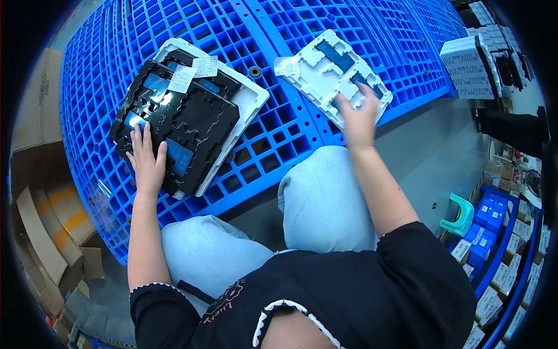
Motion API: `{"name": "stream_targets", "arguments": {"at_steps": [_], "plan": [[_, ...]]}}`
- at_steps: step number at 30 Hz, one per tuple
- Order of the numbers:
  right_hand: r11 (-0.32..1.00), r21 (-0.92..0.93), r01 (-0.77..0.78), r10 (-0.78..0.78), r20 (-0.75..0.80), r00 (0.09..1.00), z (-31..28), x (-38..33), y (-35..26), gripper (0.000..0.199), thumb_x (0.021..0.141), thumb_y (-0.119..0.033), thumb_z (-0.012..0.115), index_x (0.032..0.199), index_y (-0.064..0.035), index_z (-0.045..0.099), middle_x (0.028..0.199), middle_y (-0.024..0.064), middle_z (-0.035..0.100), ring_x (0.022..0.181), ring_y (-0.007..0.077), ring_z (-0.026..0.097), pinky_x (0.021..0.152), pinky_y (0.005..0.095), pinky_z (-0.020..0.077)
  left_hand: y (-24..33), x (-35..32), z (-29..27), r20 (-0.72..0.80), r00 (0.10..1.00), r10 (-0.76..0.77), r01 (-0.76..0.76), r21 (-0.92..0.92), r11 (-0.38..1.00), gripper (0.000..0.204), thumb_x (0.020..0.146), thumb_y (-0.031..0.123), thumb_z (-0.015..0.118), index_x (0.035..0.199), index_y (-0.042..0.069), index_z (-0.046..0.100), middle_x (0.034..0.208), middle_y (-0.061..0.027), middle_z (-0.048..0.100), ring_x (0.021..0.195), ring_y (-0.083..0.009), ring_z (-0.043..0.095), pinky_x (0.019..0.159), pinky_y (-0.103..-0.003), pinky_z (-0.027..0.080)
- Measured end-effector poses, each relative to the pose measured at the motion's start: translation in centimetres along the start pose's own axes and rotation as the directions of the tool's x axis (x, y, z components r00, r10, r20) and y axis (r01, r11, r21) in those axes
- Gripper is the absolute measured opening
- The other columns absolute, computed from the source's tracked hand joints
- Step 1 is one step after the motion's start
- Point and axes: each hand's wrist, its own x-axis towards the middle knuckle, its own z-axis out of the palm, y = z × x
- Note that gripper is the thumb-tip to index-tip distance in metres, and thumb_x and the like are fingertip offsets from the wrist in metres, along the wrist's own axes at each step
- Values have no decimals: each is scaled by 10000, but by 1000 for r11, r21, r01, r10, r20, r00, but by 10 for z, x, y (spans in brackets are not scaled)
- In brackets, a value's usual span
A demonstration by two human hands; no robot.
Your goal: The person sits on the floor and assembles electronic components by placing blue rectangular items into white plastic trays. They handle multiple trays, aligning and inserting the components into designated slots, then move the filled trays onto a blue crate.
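My left hand [148, 166] lies with spread fingers on a black plastic tray [200, 119], its fingertips beside a shiny blue piece [135, 120] in one pocket. Another blue flat part [178, 157] sits in a pocket to the right of that hand. Under the black tray is a white tray [253, 93]. At the right, my right hand [361, 116] reaches over the near edge of a smaller white tray [314, 72], thumb and forefinger apart. Dark blue boards [335, 56] rest in this tray's pockets, one close to the forefinger. No held thing shows in either hand.
A blue slatted plastic pallet [261, 125] carries the trays. Paper labels [204, 66] lie on the black tray, another [286, 66] on the smaller white one. Cardboard [55, 227] stands at the left. Stacked white trays [469, 67], a green stool [459, 215] and blue bins [488, 218] are at the right.
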Motion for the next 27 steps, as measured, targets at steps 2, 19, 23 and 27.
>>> {"name": "stream_targets", "arguments": {"at_steps": [2, 19, 23, 27], "plan": [[918, -201, -341, 313, -159, 936, -28, 13, 46, 683, 673, -285, 763, 1170, 72, 461, 1143, 274, 492, 1073, 380, 441, 945, 433, 351, 2, 1, 0, -1, 1000, 15, -15, -14, 1000, 587, 903, 351, 473, 1427, 200, 256, 1506, -98, 146, 1391, -295, 123, 1063, -600, 83], [258, 565, -784, 590, 550, 591, -82, 14, 171, 263, 822, -86, 605, 1046, 27, 524, 993, 134, 603, 881, 249, 624, 761, 421, 529, 3, 3, 0, -16, 998, 62, -61, 31, 998, 571, 896, 354, 478, 1415, 202, 291, 1492, -116, 172, 1386, -305, 131, 1068, -586, 95], [320, 539, -779, 557, 559, 615, -99, 13, 169, 384, 849, -43, 562, 1210, -15, 435, 1112, 140, 579, 996, 276, 592, 875, 427, 488, -2, 2, 0, -34, 998, 48, -47, 42, 998, 517, 928, 373, 421, 1405, 205, 315, 1489, -115, 174, 1387, -288, 134, 1072, -579, 88], [271, 717, -643, 434, 505, 746, -112, 26, 183, 344, 885, 8, 498, 1224, -19, 445, 1170, 131, 560, 1078, 263, 553, 965, 411, 432, -9, 1, 1, -163, 985, -46, 43, -23, 999, 512, 935, 394, 407, 1386, 162, 340, 1475, -141, 196, 1379, -305, 148, 1064, -586, 106]]}}
